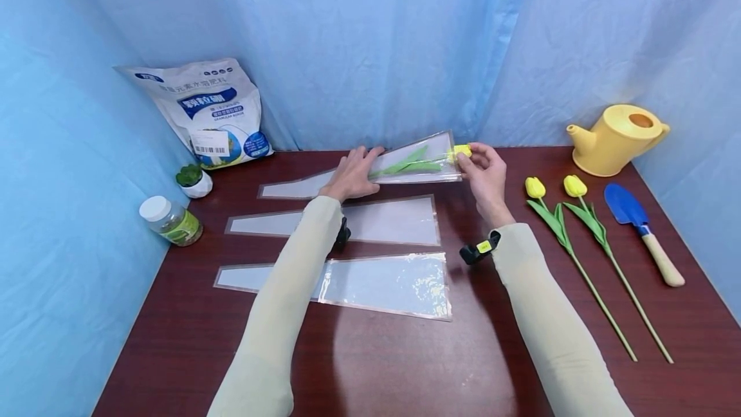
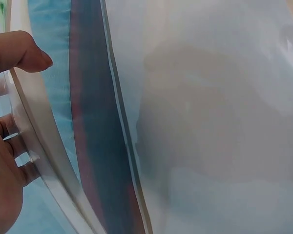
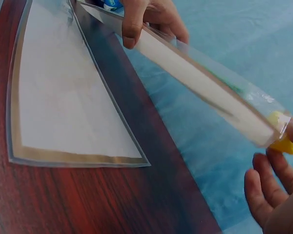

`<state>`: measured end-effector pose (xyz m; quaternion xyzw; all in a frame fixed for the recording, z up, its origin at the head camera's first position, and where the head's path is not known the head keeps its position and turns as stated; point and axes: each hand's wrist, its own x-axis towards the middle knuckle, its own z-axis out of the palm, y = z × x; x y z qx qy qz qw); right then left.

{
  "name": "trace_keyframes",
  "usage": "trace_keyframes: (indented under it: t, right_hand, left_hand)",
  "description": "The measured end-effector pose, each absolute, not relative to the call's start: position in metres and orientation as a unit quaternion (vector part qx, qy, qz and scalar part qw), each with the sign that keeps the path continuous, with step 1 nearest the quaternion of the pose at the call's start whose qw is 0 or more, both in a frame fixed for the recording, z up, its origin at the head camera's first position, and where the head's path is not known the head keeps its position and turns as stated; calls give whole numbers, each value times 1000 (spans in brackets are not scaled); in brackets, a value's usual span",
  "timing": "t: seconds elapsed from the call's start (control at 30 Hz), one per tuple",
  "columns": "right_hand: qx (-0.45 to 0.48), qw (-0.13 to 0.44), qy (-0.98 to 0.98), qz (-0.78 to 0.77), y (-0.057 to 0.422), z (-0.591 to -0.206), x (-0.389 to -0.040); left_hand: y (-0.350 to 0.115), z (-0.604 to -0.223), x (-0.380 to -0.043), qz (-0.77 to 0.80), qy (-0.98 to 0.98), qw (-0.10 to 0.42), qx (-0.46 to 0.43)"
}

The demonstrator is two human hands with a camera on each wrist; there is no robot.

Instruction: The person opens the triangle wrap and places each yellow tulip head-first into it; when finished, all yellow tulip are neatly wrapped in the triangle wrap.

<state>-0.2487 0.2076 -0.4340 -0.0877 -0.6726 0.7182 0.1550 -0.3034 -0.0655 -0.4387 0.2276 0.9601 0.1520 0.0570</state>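
Observation:
Toward the back of the table lies a clear-edged white flower sleeve, its wide end raised, with a tulip's green leaves inside. The left hand holds this sleeve near its middle; in the right wrist view its thumb is on the near face and other fingers are behind. At the wide mouth, the right hand pinches the yellow tulip head, which sticks partly out of the sleeve. The stem's lower part is hidden by the left hand and sleeve. In the left wrist view, the left hand is beside the sleeve edge.
Two more sleeves, a middle one and a front one, lie flat. At right are two yellow tulips, a blue trowel and a yellow watering can. A fertilizer bag, potted succulent and jar stand left.

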Motion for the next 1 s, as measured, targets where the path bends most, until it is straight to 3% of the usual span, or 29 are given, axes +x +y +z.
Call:
trace_keyframes:
  t: [0.3,0.53,1.0]
  right_hand:
    - [-107,146,-674,717,209,-438,-250]
    - [-138,50,-710,689,209,-440,-250]
    - [-76,-87,-716,689,198,-435,-251]
  left_hand:
    - [-64,-437,-303,175,957,54,225]
    - [-64,-436,-303,184,956,46,222]
    - [-68,-437,-304,176,961,48,209]
